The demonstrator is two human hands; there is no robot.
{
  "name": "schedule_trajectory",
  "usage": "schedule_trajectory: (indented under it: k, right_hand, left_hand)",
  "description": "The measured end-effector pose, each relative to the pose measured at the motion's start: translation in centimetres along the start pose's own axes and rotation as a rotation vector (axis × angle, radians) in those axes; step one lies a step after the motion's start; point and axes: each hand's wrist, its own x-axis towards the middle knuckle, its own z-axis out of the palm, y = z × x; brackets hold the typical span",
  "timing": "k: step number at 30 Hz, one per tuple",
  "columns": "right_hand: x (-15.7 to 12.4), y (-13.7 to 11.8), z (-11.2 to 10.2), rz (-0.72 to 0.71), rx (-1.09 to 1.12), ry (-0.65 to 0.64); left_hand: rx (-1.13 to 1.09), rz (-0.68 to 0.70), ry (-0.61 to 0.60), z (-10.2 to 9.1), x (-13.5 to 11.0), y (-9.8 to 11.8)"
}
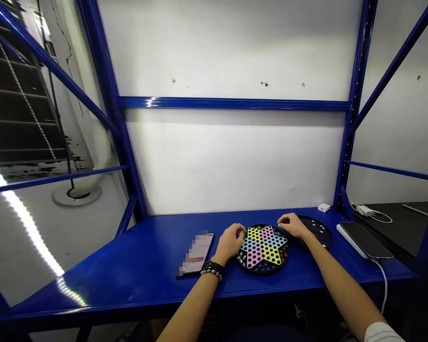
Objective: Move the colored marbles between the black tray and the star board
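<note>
So there's this round game board with a black rim sitting on a blue table, right in front of the person. It's got a six-pointed star on it in yellow, pink and light blue, full of dark holes, with small pieces around the star near the rim.

The left hand is at the board's left edge, fingers curled in, with the thumb and forefinger close together. Can't tell if anything's pinched there. Dark beaded bracelets on that wrist. The right hand is over by the board's upper right, also curled, fingertips bunched and pointing toward the board; can't tell whether it has a piece in it either. The two hands are well apart, with the board between them.

A black round tray with white spots sits partly hidden behind the right hand and wrist. Left of the board there's a phone with its screen lit, partly pixelated. Far right, a dark-screened phone rests on a white slab, white cable hanging off the near end. A little white case sits near the back right corner.
</note>
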Motion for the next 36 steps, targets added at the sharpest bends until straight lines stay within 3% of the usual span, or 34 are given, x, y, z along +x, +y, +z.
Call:
schedule_trajectory:
  k: [5, 12, 21, 26, 30, 36]
  right_hand:
    - [-0.4, -0.2, -0.4, 0.022, 0.047, -0.114]
    - [-0.5, -1.5, 0.4, -0.011, 0.111, -0.155]
    - [0.7, -1.5, 1.7, -0.035, -0.013, -0.059]
    - [2.9, -2.6, 3.8, -0.057, -0.097, -0.019]
    - [3.8, -3.3, 5.6, -0.068, -0.104, -0.023]
    - [3.8, -4.0, 6.2, -0.07, -0.093, -0.043]
  left_hand:
    - [-0.006, 0.003, -0.003, 0.1, 0.0, -0.1]
    - [-0.014, 0.019, 0.003, 0.1, 0.1, -0.3]
    - [-0.029, 0.012, 0.009, 0.2, 0.1, -0.5]
    - [-0.035, 0.008, 0.01, 0.2, 0.0, -0.3]
    - [-0.037, 0.009, 0.011, 0.1, 0.0, -0.3]
    - [-0.009, -0.011, 0.058, 0.0, 0.0, -0.1]
